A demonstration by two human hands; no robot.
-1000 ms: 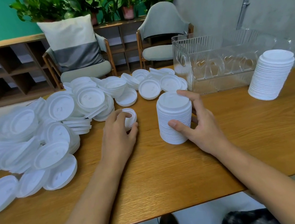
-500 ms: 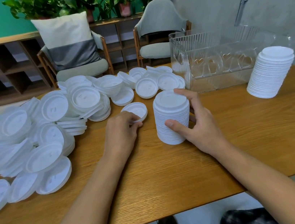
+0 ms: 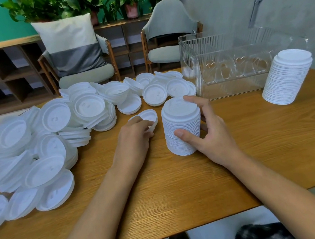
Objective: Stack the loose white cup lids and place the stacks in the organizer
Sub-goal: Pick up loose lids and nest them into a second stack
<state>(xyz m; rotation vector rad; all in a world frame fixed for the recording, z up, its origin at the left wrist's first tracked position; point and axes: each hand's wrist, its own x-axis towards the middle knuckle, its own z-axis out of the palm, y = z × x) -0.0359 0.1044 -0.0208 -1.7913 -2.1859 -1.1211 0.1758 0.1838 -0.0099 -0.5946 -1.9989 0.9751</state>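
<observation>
Head cam: wooden surface [image 3: 182, 186] half buried on the left under a messy heap of loose lids [image 3: 40, 140]. Clear organizer [image 3: 225, 63] at back right, with a tall stack [image 3: 286, 79] parked just beside it. Right grip [image 3: 213, 131] wrapped round the middle stack [image 3: 182, 128]; left grip [image 3: 133, 141] pinching a single lid [image 3: 148, 116], tilted, right next to that stack.
</observation>
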